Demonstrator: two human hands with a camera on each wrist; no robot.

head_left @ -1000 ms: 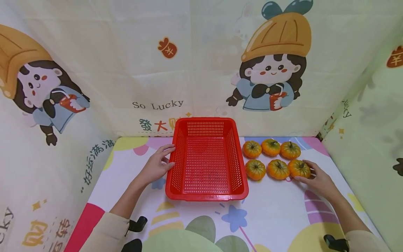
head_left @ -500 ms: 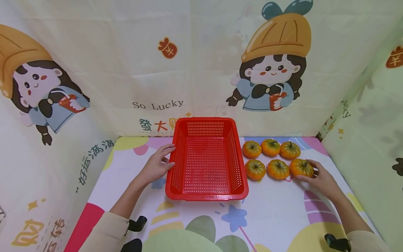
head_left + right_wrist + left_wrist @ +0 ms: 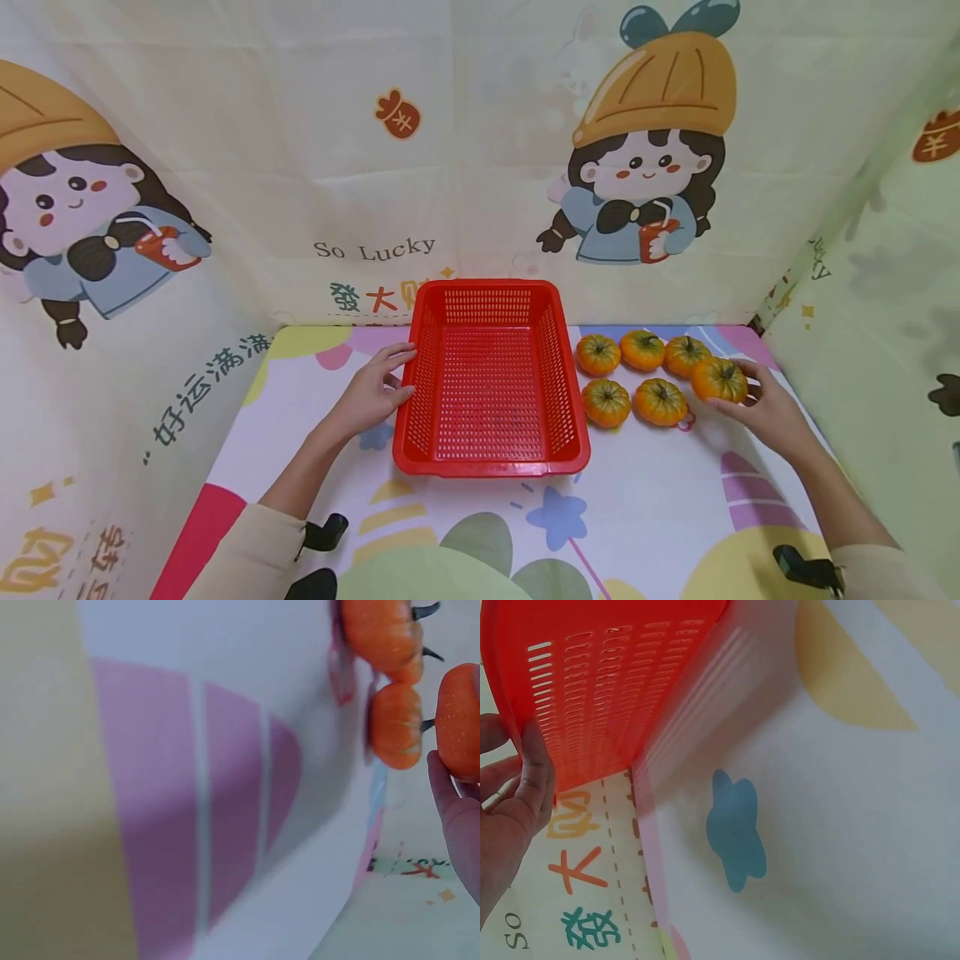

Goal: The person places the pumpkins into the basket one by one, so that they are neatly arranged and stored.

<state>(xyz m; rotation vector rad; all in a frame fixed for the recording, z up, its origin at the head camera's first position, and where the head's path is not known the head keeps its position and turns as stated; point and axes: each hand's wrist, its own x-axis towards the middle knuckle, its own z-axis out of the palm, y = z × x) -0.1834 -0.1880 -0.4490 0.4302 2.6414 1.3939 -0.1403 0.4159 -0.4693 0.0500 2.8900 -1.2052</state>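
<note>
A red plastic basket (image 3: 491,467) with slotted walls stands at the middle of the table. My left hand (image 3: 372,392) holds its left rim, thumb outside and fingertips over the edge; the left wrist view shows the fingers (image 3: 531,776) at the rim. On the right, my right hand (image 3: 772,410) grips a small orange pumpkin (image 3: 718,380) from its right side. In the right wrist view this pumpkin (image 3: 456,724) is raised off the table, and only part of the hand shows. In the head view it partly covers the back-row pumpkin (image 3: 684,353) behind it.
Several more small pumpkins sit in two rows right of the basket, among them a front one (image 3: 661,402) and a back one (image 3: 597,355). A patterned cloth (image 3: 645,500) covers the table. Printed curtains (image 3: 480,167) close off the back and sides.
My right hand has lifted the pumpkin from the right end of the front row and moved it slightly back. The left hand and the basket have stayed put.
</note>
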